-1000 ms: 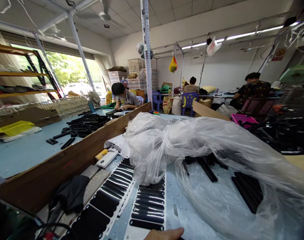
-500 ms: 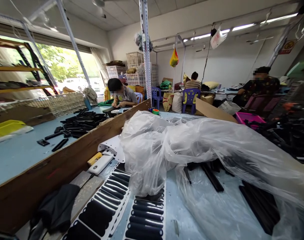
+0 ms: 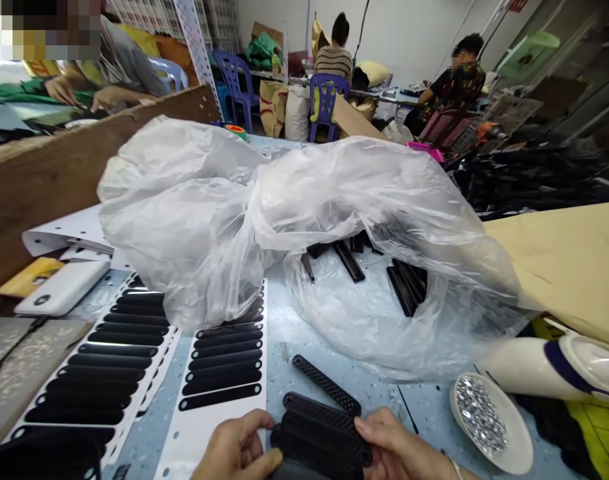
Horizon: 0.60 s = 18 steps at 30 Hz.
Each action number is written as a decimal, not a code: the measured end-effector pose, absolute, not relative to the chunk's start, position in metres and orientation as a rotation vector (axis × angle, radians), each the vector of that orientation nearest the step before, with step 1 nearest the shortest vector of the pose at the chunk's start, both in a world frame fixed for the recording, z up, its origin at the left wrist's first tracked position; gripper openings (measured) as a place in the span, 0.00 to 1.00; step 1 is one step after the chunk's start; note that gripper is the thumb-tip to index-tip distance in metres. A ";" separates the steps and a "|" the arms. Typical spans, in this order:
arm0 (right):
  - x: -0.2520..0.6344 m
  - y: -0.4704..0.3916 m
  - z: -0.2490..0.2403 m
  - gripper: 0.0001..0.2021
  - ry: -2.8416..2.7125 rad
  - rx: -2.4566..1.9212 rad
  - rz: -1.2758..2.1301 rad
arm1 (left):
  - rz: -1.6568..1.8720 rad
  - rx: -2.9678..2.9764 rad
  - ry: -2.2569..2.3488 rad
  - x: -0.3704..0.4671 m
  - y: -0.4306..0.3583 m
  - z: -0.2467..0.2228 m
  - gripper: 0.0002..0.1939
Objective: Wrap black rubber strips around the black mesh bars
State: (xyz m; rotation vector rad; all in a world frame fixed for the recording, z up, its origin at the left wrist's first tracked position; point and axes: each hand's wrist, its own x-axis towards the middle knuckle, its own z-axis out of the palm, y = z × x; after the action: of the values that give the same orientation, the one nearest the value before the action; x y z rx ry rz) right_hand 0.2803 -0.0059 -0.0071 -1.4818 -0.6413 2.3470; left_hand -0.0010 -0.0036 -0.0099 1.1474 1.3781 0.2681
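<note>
At the bottom centre, my left hand (image 3: 241, 445) is closed on the left ends of a small bunch of flat black strips (image 3: 319, 423) with rounded ends and a dotted texture. My right hand (image 3: 397, 441) grips the same bunch at its right side, thumb on top. Just beyond the bunch, a single dotted black strip (image 3: 327, 383) lies slantwise on the blue table. Left of my hands, a white backing sheet (image 3: 217, 427) carries a row of glossy black rounded strips. The lower edge of the bunch is cut off by the frame.
A large clear plastic bag (image 3: 304, 193) sprawls across the table, with black bars (image 3: 407, 287) under its edge. At right stand a white bowl (image 3: 523, 457) of shiny metal bits and a lying white flask (image 3: 519, 363). A wooden board (image 3: 59, 160) borders the left; several people sit beyond.
The view has tipped down and turned right. Both my hands, holding the black strips, now show at the bottom, and the bowl and flask have come into view.
</note>
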 end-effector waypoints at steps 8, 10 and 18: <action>0.281 0.001 -0.010 0.37 -1.083 -1.820 2.086 | 0.348 1.378 1.473 0.007 0.004 0.007 0.13; 0.285 0.003 -0.004 0.35 -1.092 -1.816 2.031 | 0.399 1.261 1.441 0.007 0.002 0.005 0.12; 0.271 -0.017 0.002 0.29 -0.960 -1.645 1.832 | 0.583 1.134 1.291 -0.003 -0.015 -0.008 0.16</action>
State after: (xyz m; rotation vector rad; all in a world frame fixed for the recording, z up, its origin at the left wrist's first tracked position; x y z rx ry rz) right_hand 0.2711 -0.0166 0.0016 -1.6450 -0.9604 1.8318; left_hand -0.0026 -0.0154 -0.0083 1.1339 1.2909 0.5835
